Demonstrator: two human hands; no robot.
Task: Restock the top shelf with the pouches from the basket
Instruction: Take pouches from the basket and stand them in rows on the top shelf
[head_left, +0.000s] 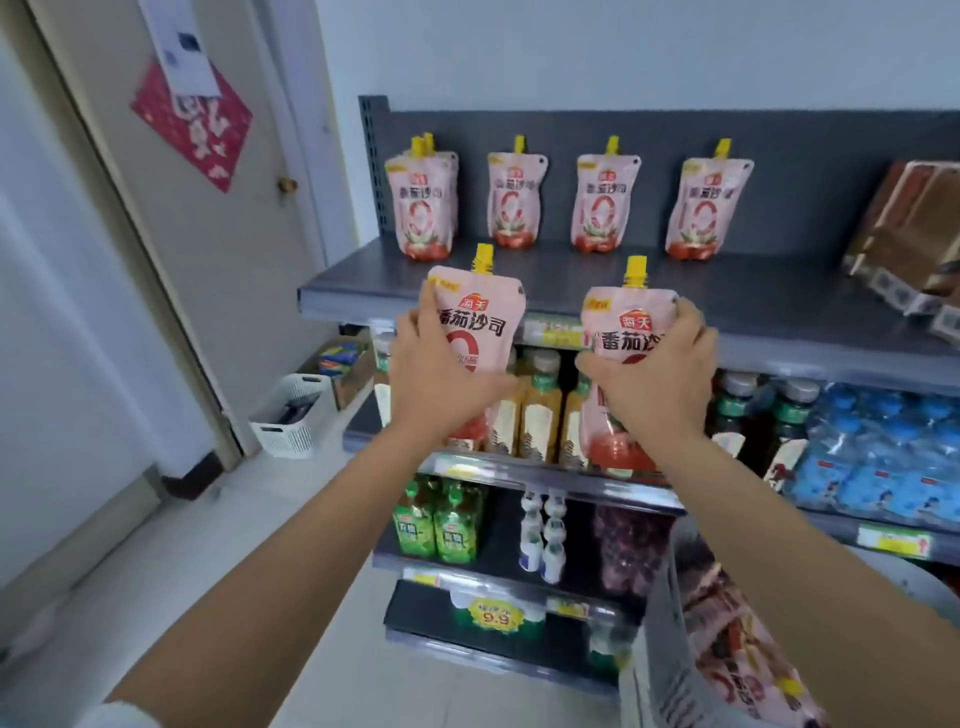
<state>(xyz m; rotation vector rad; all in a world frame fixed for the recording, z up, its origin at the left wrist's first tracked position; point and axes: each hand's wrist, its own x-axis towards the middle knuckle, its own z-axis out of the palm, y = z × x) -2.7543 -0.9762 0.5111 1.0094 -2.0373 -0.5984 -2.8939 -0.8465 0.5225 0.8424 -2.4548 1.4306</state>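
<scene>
Before top shelf (753, 291), pink pouches (483, 317), yellow spouts (484, 258).

Shop: shelves (753, 296) w/ price tags (892, 541), bottled drinks (540, 415).

The top shelf (571, 278) has bare room in front of the standing pouches (605, 202) and gaps between them — the brown boxes (904, 228) block its right end, probably to the edge.
</scene>
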